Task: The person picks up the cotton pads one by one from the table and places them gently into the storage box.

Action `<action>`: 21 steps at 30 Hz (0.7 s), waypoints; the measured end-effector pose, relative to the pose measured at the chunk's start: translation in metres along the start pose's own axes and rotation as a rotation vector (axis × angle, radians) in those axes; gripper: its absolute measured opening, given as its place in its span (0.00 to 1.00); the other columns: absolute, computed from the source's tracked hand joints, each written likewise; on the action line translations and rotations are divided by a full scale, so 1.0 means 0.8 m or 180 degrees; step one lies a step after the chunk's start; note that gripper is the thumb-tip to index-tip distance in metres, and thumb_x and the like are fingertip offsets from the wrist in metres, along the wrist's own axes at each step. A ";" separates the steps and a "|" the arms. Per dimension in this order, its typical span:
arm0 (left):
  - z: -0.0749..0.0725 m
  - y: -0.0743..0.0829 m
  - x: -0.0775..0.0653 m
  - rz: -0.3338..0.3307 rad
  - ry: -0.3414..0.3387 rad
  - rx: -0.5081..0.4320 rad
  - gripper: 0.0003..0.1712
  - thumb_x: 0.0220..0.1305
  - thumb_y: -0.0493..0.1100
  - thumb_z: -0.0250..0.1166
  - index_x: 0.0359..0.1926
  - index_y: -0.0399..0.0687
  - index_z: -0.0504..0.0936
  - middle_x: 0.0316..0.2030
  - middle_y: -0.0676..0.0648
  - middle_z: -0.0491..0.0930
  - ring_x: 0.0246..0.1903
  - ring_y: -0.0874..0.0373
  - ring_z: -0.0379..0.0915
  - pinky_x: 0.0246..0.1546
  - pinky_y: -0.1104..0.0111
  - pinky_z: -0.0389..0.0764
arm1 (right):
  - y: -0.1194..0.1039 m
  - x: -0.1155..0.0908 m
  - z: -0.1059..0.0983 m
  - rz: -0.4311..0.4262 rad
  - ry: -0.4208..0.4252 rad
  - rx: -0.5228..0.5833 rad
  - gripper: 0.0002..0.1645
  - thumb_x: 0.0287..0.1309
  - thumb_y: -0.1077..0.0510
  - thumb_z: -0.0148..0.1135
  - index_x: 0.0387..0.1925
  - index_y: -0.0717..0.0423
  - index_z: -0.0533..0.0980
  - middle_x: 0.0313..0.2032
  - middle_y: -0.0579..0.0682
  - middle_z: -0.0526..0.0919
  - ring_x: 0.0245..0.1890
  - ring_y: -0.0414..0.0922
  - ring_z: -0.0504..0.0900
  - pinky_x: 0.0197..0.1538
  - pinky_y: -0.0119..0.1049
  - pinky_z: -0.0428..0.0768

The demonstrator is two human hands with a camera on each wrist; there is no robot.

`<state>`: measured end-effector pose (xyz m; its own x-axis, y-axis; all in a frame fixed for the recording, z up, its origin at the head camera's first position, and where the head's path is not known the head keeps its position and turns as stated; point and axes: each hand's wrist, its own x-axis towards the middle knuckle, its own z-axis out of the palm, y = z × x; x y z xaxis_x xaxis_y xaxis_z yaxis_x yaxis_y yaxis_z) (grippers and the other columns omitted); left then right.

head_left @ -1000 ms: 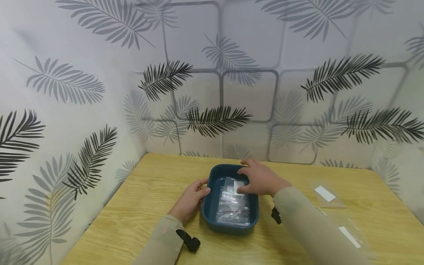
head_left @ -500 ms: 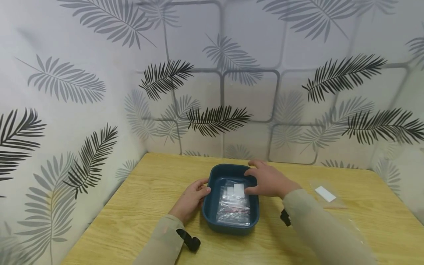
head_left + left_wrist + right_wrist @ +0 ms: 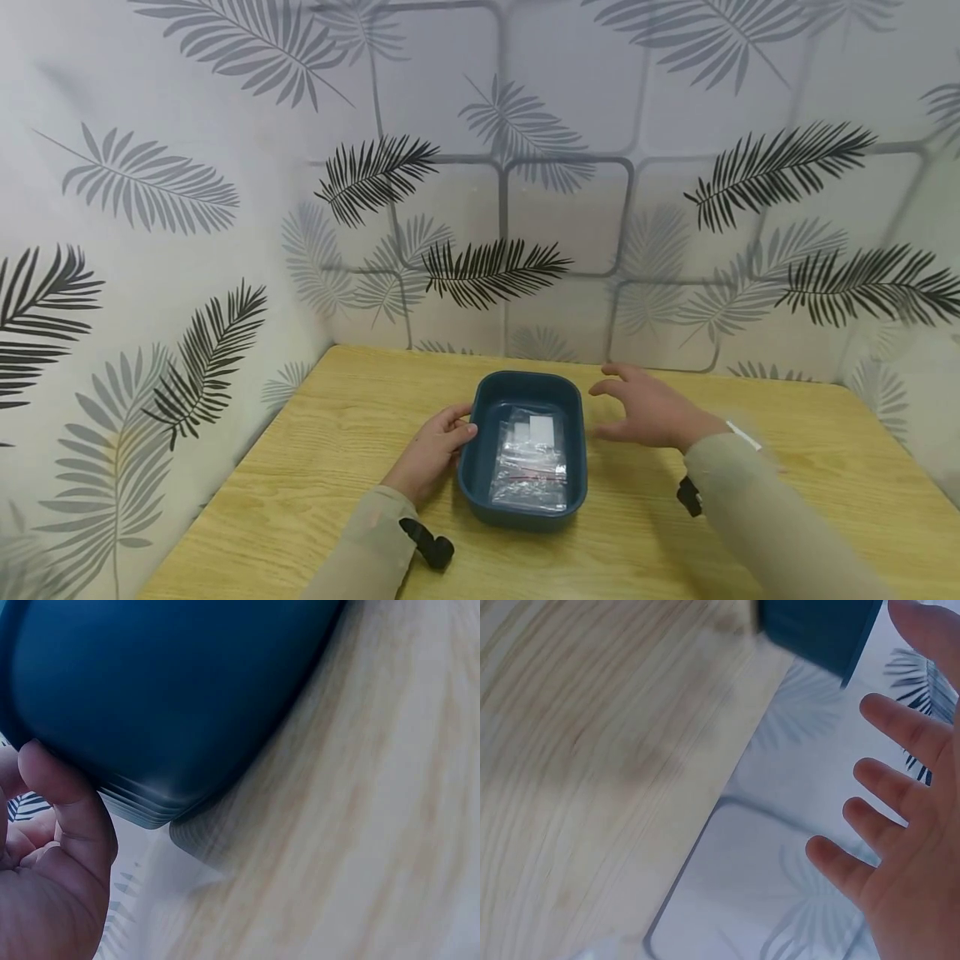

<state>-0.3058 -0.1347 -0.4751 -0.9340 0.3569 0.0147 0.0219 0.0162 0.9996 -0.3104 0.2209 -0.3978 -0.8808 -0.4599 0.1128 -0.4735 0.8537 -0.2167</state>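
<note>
A dark blue plastic bin [image 3: 521, 521] stands on the wooden table in the head view. Inside it lie several clear zip bags [image 3: 528, 479], overlapping, with white labels or inserts [image 3: 542, 431] showing at their upper ends. My left hand [image 3: 426, 454] grips the bin's left rim, thumb on the rim and fingers against the outside; the left wrist view shows the thumb [image 3: 56, 776] against the blue wall. My right hand [image 3: 656, 414] hovers to the right of the bin, apart from it, fingers spread and holding nothing.
Beyond my right wrist a white strip [image 3: 744, 435] in a clear bag lies on the table [image 3: 360, 400], partly covered by the sleeve. A leaf-patterned wall covering [image 3: 555, 317] rises behind the table and at its left. Black straps [image 3: 429, 546] circle both wrists.
My right hand has drawn back rightward, out of the bin, and its sleeve now covers more of the bags at the right. The left hand and the bin have kept their place.
</note>
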 end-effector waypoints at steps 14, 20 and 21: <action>0.000 0.001 0.000 -0.0002 -0.0017 -0.0110 0.29 0.78 0.40 0.55 0.75 0.41 0.63 0.48 0.33 0.74 0.33 0.55 0.72 0.33 0.68 0.76 | 0.080 -0.050 -0.014 0.0211 -0.0017 0.0124 0.37 0.60 0.44 0.71 0.67 0.55 0.74 0.69 0.72 0.62 0.66 0.73 0.61 0.60 0.70 0.66; 0.001 0.000 -0.001 -0.0006 -0.0005 -0.0109 0.29 0.78 0.41 0.56 0.75 0.41 0.63 0.48 0.34 0.74 0.34 0.54 0.73 0.34 0.67 0.77 | 0.119 -0.071 -0.015 0.0349 -0.0009 0.0048 0.40 0.59 0.43 0.71 0.67 0.59 0.73 0.66 0.75 0.62 0.63 0.76 0.62 0.58 0.72 0.65; 0.001 0.000 -0.001 -0.0009 0.0004 -0.0104 0.29 0.78 0.42 0.56 0.75 0.42 0.63 0.48 0.34 0.74 0.34 0.54 0.73 0.34 0.67 0.77 | 0.124 -0.075 -0.015 0.0378 -0.0017 0.0050 0.40 0.60 0.43 0.71 0.67 0.60 0.72 0.66 0.76 0.62 0.63 0.76 0.62 0.57 0.73 0.65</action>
<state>-0.3048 -0.1346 -0.4751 -0.9345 0.3558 0.0119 0.0077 -0.0133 0.9999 -0.3048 0.3364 -0.4145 -0.9306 -0.3572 0.0802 -0.3658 0.8983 -0.2434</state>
